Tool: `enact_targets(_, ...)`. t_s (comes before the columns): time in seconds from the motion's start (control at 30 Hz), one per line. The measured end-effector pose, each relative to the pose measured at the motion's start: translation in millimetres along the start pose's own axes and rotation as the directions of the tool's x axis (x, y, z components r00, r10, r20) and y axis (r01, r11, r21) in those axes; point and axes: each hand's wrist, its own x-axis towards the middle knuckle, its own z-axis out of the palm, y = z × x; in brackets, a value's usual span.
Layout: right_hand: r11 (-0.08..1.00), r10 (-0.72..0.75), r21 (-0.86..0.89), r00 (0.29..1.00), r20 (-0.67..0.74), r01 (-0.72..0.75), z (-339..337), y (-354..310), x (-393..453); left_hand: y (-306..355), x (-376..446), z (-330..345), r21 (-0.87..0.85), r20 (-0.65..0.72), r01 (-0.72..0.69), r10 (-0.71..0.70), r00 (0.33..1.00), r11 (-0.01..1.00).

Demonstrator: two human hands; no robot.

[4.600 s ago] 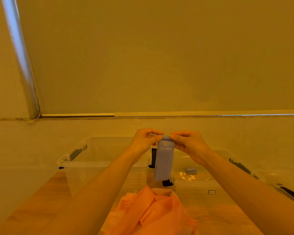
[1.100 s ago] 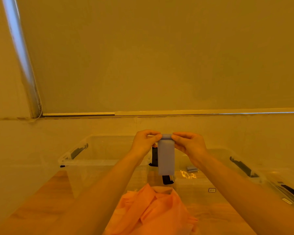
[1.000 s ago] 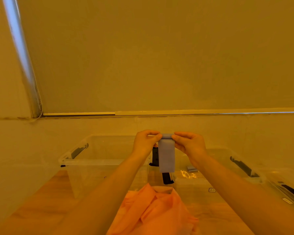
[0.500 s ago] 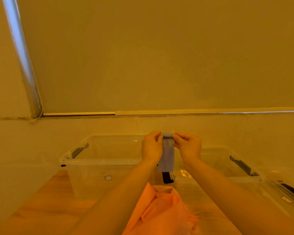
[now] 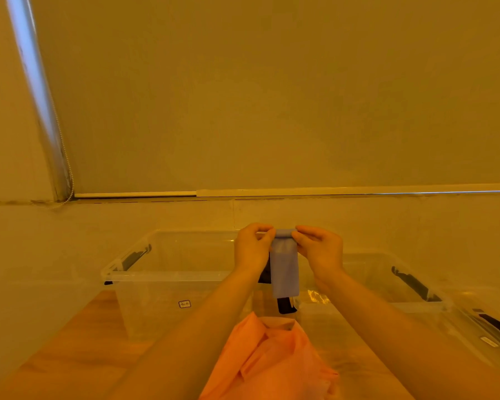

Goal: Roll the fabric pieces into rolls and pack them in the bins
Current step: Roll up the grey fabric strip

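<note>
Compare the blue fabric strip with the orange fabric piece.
The blue fabric strip is narrow and flat, hanging in the air; the orange fabric piece is wide, crumpled and lies below. Left hand and right hand pinch the strip's rolled top; nothing holds the orange piece.

No text can be read: the left bin (image 5: 168,284) bears a small dark-framed label (image 5: 184,304) on its front wall and the right bin (image 5: 433,310) a pale sticker (image 5: 489,341), both too small to make out.
</note>
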Motion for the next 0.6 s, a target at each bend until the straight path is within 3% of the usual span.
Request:
enact_targets(0.23, 0.992, 0.114, 0.047, 0.992, 0.048, -0.116, 0.1, 0.0, 1.0, 2.8, -2.5, -6.6, -0.116, 0.06, 0.017, -0.01, 0.998, 0.993)
enact_targets(0.6, 0.994, 0.093, 0.051, 0.985, 0.147, -0.101, -4.5, -1.3, 2.5, 2.7, -3.1, -10.1, -0.083, 0.162, 0.039, -0.025, 0.986, 0.996)
